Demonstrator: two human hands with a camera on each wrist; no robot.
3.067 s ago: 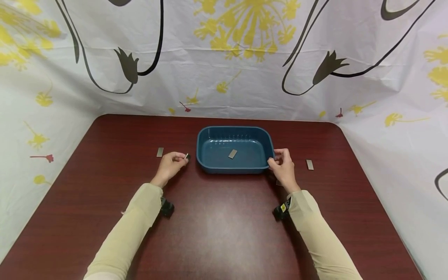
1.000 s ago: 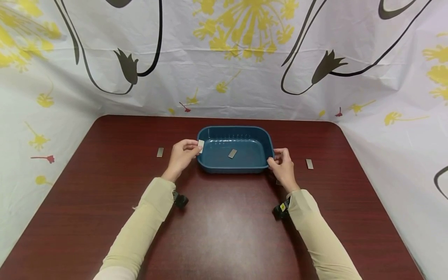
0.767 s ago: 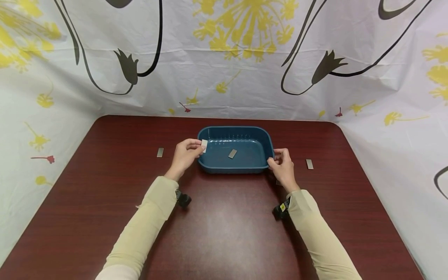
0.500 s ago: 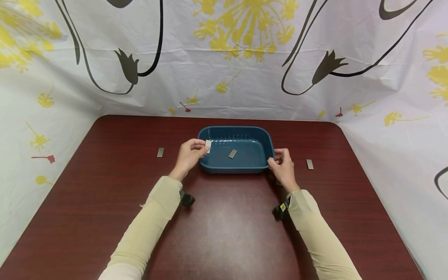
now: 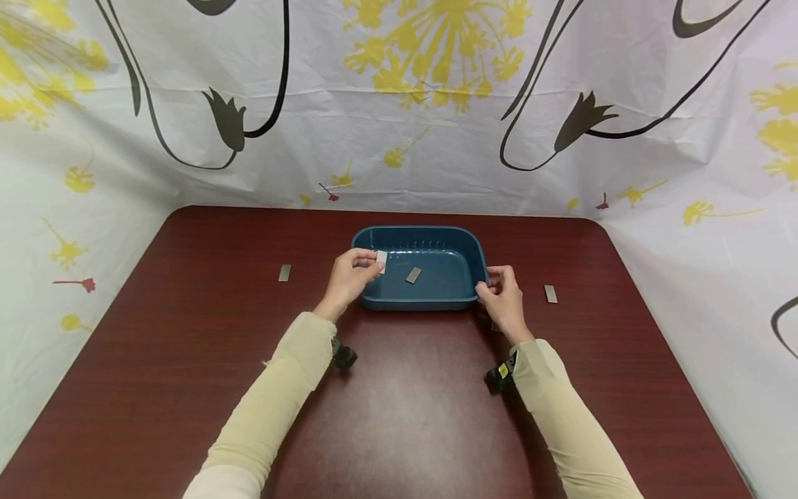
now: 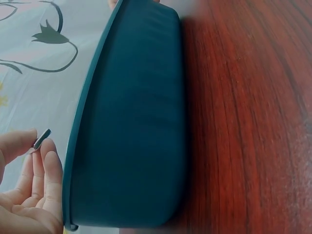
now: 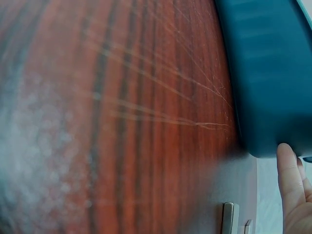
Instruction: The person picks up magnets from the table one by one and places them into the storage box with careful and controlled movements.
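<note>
My left hand [image 5: 348,283] pinches a small flat rectangular metal piece [image 5: 382,262] between thumb and fingertips, above the left part of a blue rectangular tray [image 5: 418,305]. The left wrist view shows the metal piece [image 6: 42,139] edge-on, above the tray's rim. My right hand [image 5: 506,305] grips the tray at its right front corner, thumb at the rim. In the right wrist view a finger [image 7: 288,168] lies against the tray's outer wall. A similar metal piece [image 5: 413,276] lies flat on the tray's floor.
One matching metal piece [image 5: 284,273] lies on the brown table [image 5: 405,416] left of the tray, another metal piece [image 5: 551,294] to its right. Something small near the right wrist is mostly hidden in the head view. A patterned white sheet [image 5: 399,187] hangs behind the table.
My left hand has carried its metal piece rightward from beside the tray, over the left rim, to above the tray's inside. The right hand and tray have stayed put.
</note>
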